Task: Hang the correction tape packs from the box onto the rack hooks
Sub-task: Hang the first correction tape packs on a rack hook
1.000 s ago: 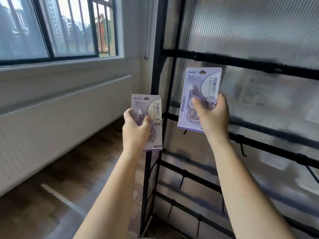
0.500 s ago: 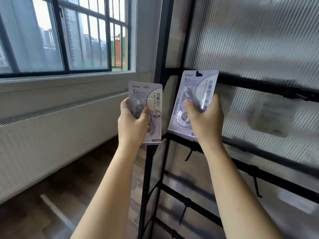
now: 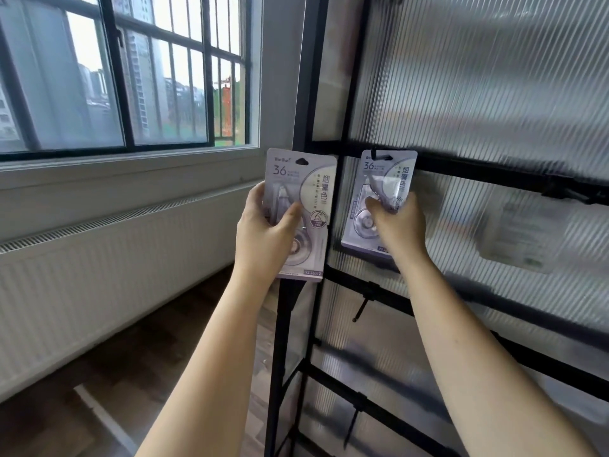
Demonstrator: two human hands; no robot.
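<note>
My left hand (image 3: 263, 230) grips a lilac correction tape pack (image 3: 309, 199) upright in front of the rack's left post, thumb across its front. My right hand (image 3: 397, 222) holds a second, matching pack (image 3: 387, 179) up against the black rack (image 3: 461, 168). The hanging hole at that pack's top sits over a black hook (image 3: 377, 155) on the upper crossbar. The box is out of view.
A bare hook (image 3: 361, 308) sticks out from the lower crossbar, and more crossbars run below. Ribbed translucent panels back the rack. A window, a white radiator cover (image 3: 115, 258) and wooden floor (image 3: 99, 390) lie to the left.
My right hand has carried its pack up and to the right onto the upper bar's hook. My left hand kept its pack steady. The view tilted upward.
</note>
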